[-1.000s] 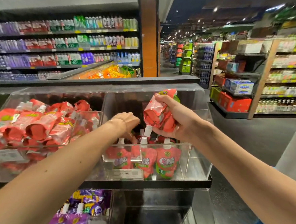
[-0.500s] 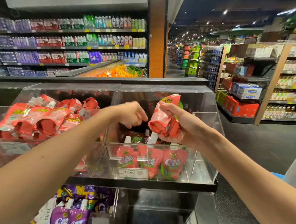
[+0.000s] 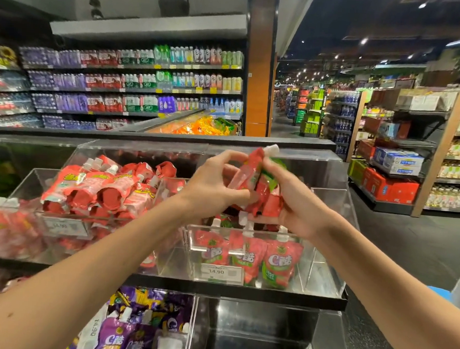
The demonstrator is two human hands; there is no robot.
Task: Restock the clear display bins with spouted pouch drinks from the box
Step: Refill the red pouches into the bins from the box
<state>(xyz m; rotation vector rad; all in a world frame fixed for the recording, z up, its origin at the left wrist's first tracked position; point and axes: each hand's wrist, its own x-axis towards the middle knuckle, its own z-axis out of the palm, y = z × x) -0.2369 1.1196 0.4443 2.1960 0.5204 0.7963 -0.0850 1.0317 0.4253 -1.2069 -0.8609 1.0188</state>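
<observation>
We read "14.90" on the price tag (image 3: 216, 272) at the front of the right clear bin (image 3: 323, 262). The red pouches (image 3: 280, 262) standing behind it carry "C酷". We find the same brand on the purple pouches (image 3: 115, 339) below, beside a tilted tag (image 3: 93, 328) also reading "14.90".

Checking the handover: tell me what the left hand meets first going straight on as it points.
The red pouches bunched in the right hand; the left hand points right at them and its fingers seem to pinch one, though depth is unclear.
</observation>
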